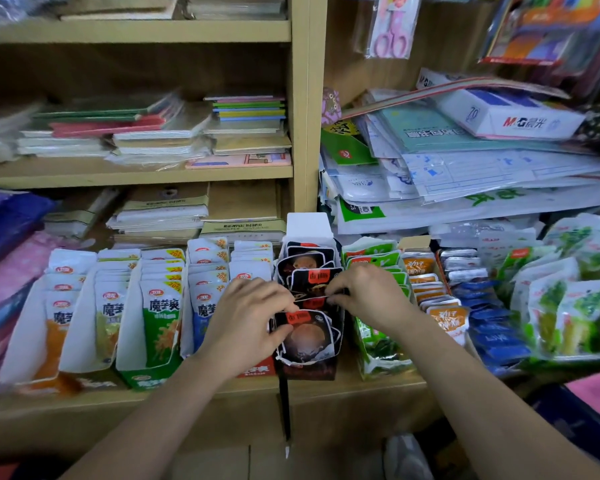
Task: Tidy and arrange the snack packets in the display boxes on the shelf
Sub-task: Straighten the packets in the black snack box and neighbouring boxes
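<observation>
Nearest, two bare forearms reach in from six o'clock toward the wooden shelf [222, 396]. The left hand [246, 317] rests on the front of the black box [309, 370], its fingers [284, 332] curled against the foremost dark packet [305, 336], thumb and forefinger seemingly closed on its top edge. The right hand [364, 292], at about one o'clock from the left, has its fingers [336, 299] pinched together on the thin upper edge of a packet standing mid-row, just behind the front one.

These dark packets stand upright but crooked in the box at the centre of the row, several leaning and overlapping. They look light, glossy and floppy: sealed foil pouches that would slip under a flat press and buckle if squeezed in the middle. The sealed top strip, or both side edges, seems the best place to hold.

At nine o'clock stand neater boxes of white packets [160, 313]; at three o'clock, green packets [378, 268], orange ones [447, 317] and blue ones [492, 337].

Farther back, toward twelve o'clock, stacked notebooks [194, 133] and loose stationery fill the upper shelves.
</observation>
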